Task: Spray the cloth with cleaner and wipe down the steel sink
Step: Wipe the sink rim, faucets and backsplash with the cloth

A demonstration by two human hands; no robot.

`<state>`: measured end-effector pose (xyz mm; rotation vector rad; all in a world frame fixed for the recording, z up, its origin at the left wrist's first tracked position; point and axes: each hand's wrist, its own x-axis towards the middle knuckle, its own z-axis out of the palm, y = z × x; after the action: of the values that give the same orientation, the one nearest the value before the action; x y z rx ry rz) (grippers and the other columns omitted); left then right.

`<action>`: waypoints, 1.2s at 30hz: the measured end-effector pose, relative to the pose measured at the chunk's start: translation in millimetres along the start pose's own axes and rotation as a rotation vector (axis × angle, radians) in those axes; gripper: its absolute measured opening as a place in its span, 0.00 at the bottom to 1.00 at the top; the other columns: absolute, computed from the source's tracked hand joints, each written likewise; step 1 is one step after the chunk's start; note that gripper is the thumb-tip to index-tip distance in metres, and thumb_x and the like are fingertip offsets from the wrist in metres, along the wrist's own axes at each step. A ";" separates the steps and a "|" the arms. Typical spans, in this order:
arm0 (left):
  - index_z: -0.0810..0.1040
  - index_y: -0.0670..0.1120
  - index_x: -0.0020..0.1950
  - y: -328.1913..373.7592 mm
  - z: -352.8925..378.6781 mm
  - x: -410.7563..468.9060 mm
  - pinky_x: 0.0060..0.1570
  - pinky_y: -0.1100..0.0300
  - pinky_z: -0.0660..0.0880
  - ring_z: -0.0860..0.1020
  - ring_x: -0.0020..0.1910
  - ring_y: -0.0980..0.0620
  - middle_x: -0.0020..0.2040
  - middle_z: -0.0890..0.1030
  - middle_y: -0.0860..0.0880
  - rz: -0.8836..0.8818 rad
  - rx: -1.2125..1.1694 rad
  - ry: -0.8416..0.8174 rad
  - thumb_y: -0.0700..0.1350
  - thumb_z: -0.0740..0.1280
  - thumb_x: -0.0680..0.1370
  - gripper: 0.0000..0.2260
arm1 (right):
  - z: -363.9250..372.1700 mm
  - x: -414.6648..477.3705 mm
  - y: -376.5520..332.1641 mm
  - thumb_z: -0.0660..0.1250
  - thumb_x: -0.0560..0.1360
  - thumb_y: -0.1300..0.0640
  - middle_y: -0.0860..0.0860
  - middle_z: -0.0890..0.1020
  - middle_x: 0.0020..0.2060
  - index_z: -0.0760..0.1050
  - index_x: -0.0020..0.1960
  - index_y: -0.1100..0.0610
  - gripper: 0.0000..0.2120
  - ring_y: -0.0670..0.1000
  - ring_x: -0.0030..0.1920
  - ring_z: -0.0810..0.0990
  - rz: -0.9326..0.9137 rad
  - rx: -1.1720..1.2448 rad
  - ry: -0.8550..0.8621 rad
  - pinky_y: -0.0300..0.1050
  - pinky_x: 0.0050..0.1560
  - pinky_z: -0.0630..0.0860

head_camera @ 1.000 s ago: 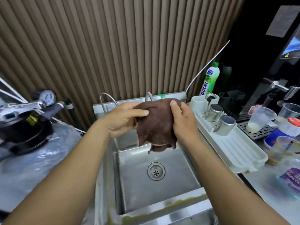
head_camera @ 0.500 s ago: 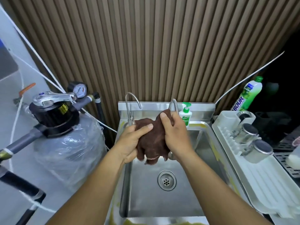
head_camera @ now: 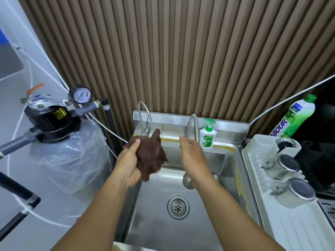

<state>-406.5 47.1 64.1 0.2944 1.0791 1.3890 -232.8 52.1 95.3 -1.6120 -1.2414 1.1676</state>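
Observation:
A crumpled dark brown cloth [head_camera: 152,154] hangs above the left back corner of the steel sink [head_camera: 233,160], gripped by my left hand [head_camera: 129,163]. My right hand [head_camera: 193,156] is off the cloth, fingers apart, hovering in front of the flexible steel tap hose [head_camera: 192,127], whose nozzle shows under my wrist. The sink basin has a round drain [head_camera: 178,206] in the middle and yellowish staining along its back and right rim. A white pump bottle with a green top [head_camera: 207,136] stands on the back ledge right of my right hand.
A thin gooseneck tap [head_camera: 143,115] rises behind the cloth. A plastic-wrapped filter tank [head_camera: 68,156] with a pressure gauge [head_camera: 80,95] stands left of the sink. On the right, a white drying rack [head_camera: 297,225] holds steel cups, with a green dish-soap bottle [head_camera: 295,118] behind it.
My right hand has let go of the cloth and moved right toward the tap hose. The cloth stays in my left hand, shifted left. The view has swung left and down.

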 end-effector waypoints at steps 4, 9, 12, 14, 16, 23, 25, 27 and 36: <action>0.77 0.45 0.68 -11.6 12.6 -3.3 0.39 0.44 0.82 0.86 0.49 0.40 0.55 0.85 0.38 -0.008 -0.088 0.016 0.49 0.62 0.84 0.14 | -50.4 10.5 1.9 0.53 0.82 0.36 0.42 0.67 0.48 0.78 0.55 0.54 0.24 0.56 0.51 0.75 0.020 -0.045 0.088 0.51 0.53 0.69; 0.78 0.47 0.64 -30.9 25.8 -10.7 0.34 0.45 0.81 0.86 0.45 0.41 0.54 0.86 0.39 -0.032 -0.151 0.028 0.50 0.61 0.85 0.13 | -109.4 51.5 4.2 0.51 0.76 0.31 0.54 0.83 0.51 0.81 0.48 0.54 0.31 0.57 0.52 0.79 0.032 -0.088 0.192 0.53 0.54 0.74; 0.76 0.47 0.68 -37.4 25.9 -12.7 0.36 0.46 0.82 0.86 0.48 0.41 0.55 0.85 0.39 -0.028 -0.129 0.047 0.52 0.61 0.84 0.15 | -130.2 80.2 5.5 0.50 0.70 0.28 0.56 0.84 0.52 0.83 0.45 0.55 0.35 0.60 0.54 0.79 0.031 -0.114 0.236 0.59 0.62 0.75; 0.75 0.46 0.69 -39.5 24.2 -13.0 0.36 0.46 0.82 0.86 0.49 0.40 0.56 0.85 0.39 -0.033 -0.137 0.052 0.53 0.61 0.84 0.17 | -141.8 99.5 6.7 0.53 0.70 0.29 0.56 0.85 0.49 0.82 0.38 0.54 0.32 0.61 0.53 0.80 0.020 -0.103 0.266 0.59 0.61 0.75; 0.75 0.47 0.69 -39.4 23.1 -13.5 0.35 0.45 0.82 0.86 0.49 0.39 0.57 0.85 0.38 -0.047 -0.156 0.065 0.53 0.62 0.84 0.17 | -150.7 116.1 9.2 0.54 0.67 0.28 0.55 0.85 0.45 0.82 0.34 0.54 0.33 0.61 0.51 0.82 0.009 -0.099 0.288 0.60 0.61 0.76; 0.77 0.43 0.69 -41.9 5.0 9.8 0.49 0.43 0.80 0.82 0.58 0.38 0.59 0.83 0.37 -0.096 -0.149 0.139 0.48 0.67 0.82 0.17 | -137.4 110.8 12.8 0.54 0.78 0.35 0.57 0.84 0.50 0.83 0.44 0.56 0.29 0.62 0.53 0.79 -0.080 -0.246 0.326 0.52 0.56 0.74; 0.77 0.42 0.69 -45.1 -3.8 22.3 0.48 0.46 0.80 0.82 0.59 0.38 0.60 0.83 0.36 -0.150 -0.153 0.160 0.47 0.68 0.81 0.18 | -130.9 108.5 21.7 0.54 0.82 0.40 0.58 0.82 0.49 0.82 0.50 0.61 0.27 0.60 0.51 0.76 -0.108 -0.254 0.327 0.49 0.52 0.69; 0.76 0.42 0.69 -47.6 -11.3 37.7 0.48 0.45 0.80 0.81 0.60 0.38 0.60 0.83 0.37 -0.198 -0.155 0.170 0.47 0.68 0.80 0.19 | -124.1 107.9 28.4 0.55 0.83 0.42 0.60 0.81 0.46 0.81 0.50 0.64 0.28 0.57 0.47 0.74 -0.120 -0.269 0.331 0.48 0.49 0.67; 0.79 0.46 0.66 -38.8 -17.7 117.2 0.44 0.37 0.79 0.84 0.54 0.37 0.56 0.85 0.41 -0.329 -0.014 0.175 0.54 0.66 0.81 0.17 | -97.9 113.5 40.2 0.57 0.79 0.37 0.56 0.85 0.43 0.82 0.43 0.60 0.29 0.58 0.50 0.81 -0.067 -0.238 0.459 0.52 0.54 0.74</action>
<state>-415.8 134.2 -24.7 -0.0174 1.2004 1.1409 -116.6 149.4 61.7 -1.8634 -1.1460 0.5734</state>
